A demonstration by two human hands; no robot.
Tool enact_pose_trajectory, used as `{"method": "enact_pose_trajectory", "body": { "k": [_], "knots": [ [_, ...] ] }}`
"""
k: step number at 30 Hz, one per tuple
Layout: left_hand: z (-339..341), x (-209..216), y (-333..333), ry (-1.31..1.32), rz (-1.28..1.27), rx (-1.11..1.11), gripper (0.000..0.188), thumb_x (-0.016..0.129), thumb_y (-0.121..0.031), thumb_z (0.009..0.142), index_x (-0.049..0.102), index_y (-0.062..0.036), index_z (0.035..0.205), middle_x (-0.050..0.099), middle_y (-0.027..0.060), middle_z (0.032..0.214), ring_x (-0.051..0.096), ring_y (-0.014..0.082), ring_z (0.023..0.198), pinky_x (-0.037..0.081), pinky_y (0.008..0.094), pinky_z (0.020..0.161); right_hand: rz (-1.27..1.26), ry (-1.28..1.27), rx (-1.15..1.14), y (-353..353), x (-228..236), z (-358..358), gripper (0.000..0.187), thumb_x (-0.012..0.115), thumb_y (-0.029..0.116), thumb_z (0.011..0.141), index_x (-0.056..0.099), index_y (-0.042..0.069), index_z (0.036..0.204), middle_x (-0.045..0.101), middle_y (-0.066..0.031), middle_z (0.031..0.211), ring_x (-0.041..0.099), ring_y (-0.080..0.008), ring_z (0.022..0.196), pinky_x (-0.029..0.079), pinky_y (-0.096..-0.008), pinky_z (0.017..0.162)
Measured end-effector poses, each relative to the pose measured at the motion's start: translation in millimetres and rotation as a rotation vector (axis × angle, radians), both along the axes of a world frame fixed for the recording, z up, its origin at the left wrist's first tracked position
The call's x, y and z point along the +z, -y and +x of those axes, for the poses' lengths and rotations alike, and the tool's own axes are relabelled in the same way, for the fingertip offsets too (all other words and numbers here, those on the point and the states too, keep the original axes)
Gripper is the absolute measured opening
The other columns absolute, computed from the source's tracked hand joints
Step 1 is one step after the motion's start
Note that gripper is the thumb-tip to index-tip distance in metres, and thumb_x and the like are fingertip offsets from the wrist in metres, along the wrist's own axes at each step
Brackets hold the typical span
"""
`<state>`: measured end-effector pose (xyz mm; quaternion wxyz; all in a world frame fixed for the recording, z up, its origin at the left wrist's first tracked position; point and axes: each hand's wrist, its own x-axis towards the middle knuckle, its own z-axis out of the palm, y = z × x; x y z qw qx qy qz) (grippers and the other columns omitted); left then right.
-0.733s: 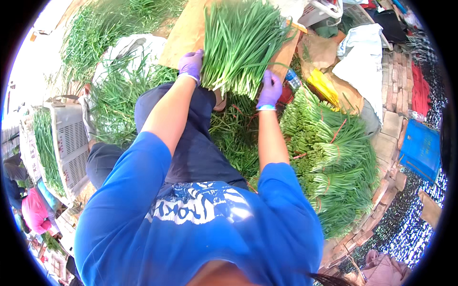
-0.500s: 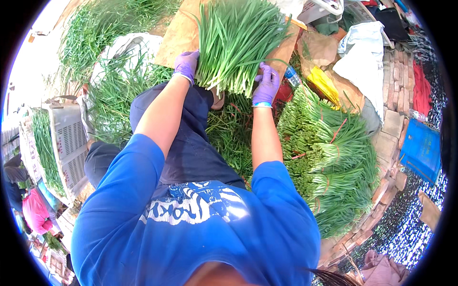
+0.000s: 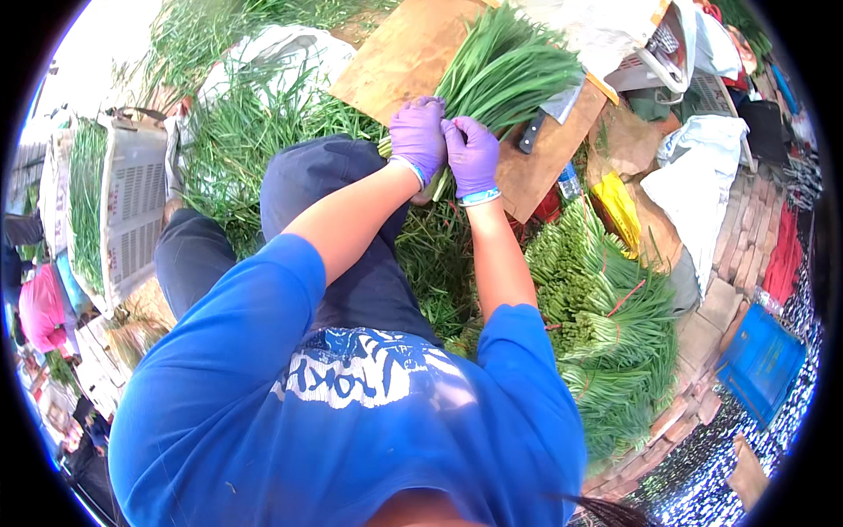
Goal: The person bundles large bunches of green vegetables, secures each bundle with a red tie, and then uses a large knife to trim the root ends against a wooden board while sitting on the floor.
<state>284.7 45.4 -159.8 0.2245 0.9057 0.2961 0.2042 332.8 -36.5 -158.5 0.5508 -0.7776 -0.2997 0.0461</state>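
A bunch of garlic chives [image 3: 500,75] is gathered in my two purple-gloved hands, leaves pointing away over a wooden board [image 3: 395,57]. My left hand [image 3: 415,136] wraps round the stems, and a few pale stem ends show below it. Right beside it, my right hand [image 3: 472,158] is closed on the same stems, with its thumb close to the left hand. What the fingertips do between the hands is hidden. On the board, right of the bunch, lies a knife [image 3: 533,132] with a dark handle and a broad blade, partly under the leaves.
Tied chive bundles [image 3: 606,325] are stacked at my right, by a yellow packet [image 3: 617,211] and a water bottle [image 3: 569,182]. Loose greens [image 3: 246,158] cover the ground at left. A white crate [image 3: 136,211] stands further left; a blue container [image 3: 762,364] lies at far right.
My hands have come together from either side of the spread chives and now squeeze them into a narrower bunch. The knife on the board has come into sight.
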Motion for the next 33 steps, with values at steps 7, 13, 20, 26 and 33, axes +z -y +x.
{"method": "enact_pose_trajectory", "body": {
  "k": [7,13,20,26,33],
  "knots": [
    [0,-13,-4,0.179,-0.359,0.035,0.016,0.052,-0.014,0.075,0.063,-0.0036,0.082,0.06,0.0139,0.09,0.056,0.0298,0.086,0.044,0.033,0.078,-0.378,0.196,0.0,-22,-4,14,0.022,0.054,0.026,0.078,0.058,0.007,0.07,0.057,-0.0155,0.067,0.056,-0.0325,0.063,0.043,-0.041,0.056],
    [-5,-23,-19,0.169,-0.682,0.078,0.02,0.058,-0.016,0.076,0.063,-0.0026,0.091,0.062,0.0143,0.087,0.059,0.0247,0.08,0.044,0.03,0.074,-0.623,0.327,0.168,-25,-6,21,0.023,0.048,0.028,0.081,0.054,0.007,0.075,0.058,-0.0154,0.071,0.056,-0.0341,0.064,0.044,-0.0445,0.058],
    [-5,-24,-38,0.077,-0.906,0.097,0.027,0.056,-0.028,0.081,0.063,-0.0042,0.092,0.062,0.0139,0.088,0.059,0.0248,0.083,0.043,0.0312,0.075,-0.826,0.27,0.241,-33,5,25,0.022,0.048,0.026,0.08,0.055,0.005,0.077,0.058,-0.0169,0.077,0.055,-0.0358,0.074,0.043,-0.0452,0.065],
    [-7,-28,-40,0.135,-1.073,0.095,0.02,0.05,-0.003,0.078,0.064,-0.0036,0.093,0.062,0.0138,0.091,0.059,0.0221,0.083,0.042,0.029,0.079,-1.037,0.243,0.327,-40,11,29,0.023,0.043,0.022,0.081,0.059,0.006,0.081,0.059,-0.0174,0.083,0.056,-0.0357,0.08,0.044,-0.0447,0.07],
    [-7,-36,-44,0.036,-1.049,0.046,0.027,0.049,-0.002,0.073,0.064,-0.0064,0.095,0.064,0.0115,0.091,0.059,0.0167,0.084,0.043,0.0262,0.078,-1.086,0.303,0.362,-44,9,31,0.023,0.042,0.021,0.08,0.059,0.005,0.079,0.058,-0.0183,0.081,0.056,-0.0368,0.077,0.044,-0.045,0.068]
  ]
}}
